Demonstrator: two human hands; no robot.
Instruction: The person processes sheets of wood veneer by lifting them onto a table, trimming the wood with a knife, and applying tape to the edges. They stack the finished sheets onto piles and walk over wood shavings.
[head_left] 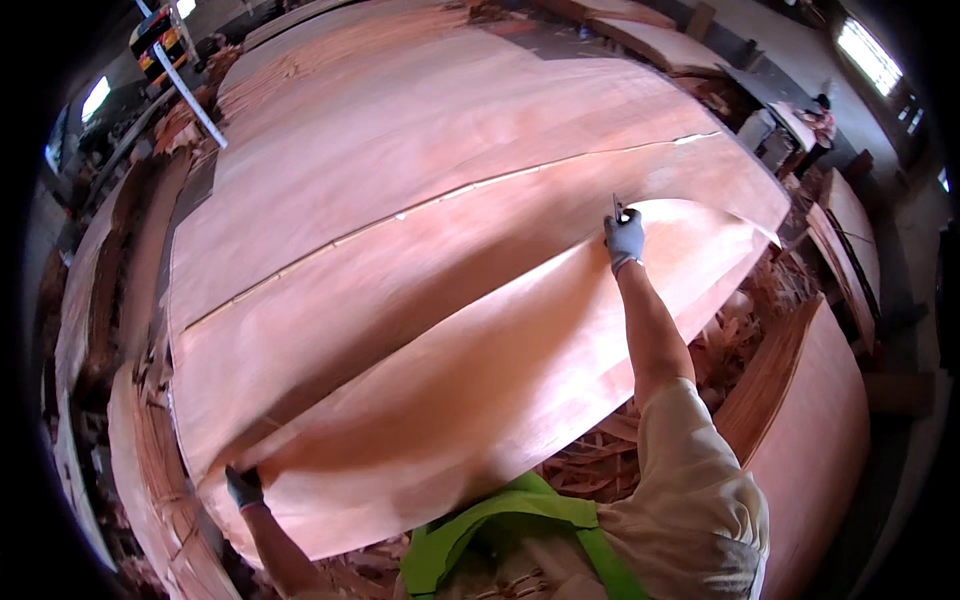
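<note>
A large pinkish-tan wood veneer sheet (480, 345) is lifted along its far edge, bowing upward over a broad stack of veneer (420, 110). My left hand (243, 487), in a grey glove, closes on the sheet's edge at the near left corner. My right hand (625, 237), also gloved, is raised at the far edge toward the right, its fingers closed at the sheet. A small, dark, thin tool (616, 207) sticks up from those fingers; its exact kind is unclear. Beyond the lifted sheet, a long thin pale strip (400, 215) crosses the stack diagonally.
Torn veneer scraps (600, 455) lie along the near side. More veneer stacks stand at right (810, 420) and left (150, 470). A white upright bar (190, 97) rises at the far left. Another person (820, 125) works at a table far right.
</note>
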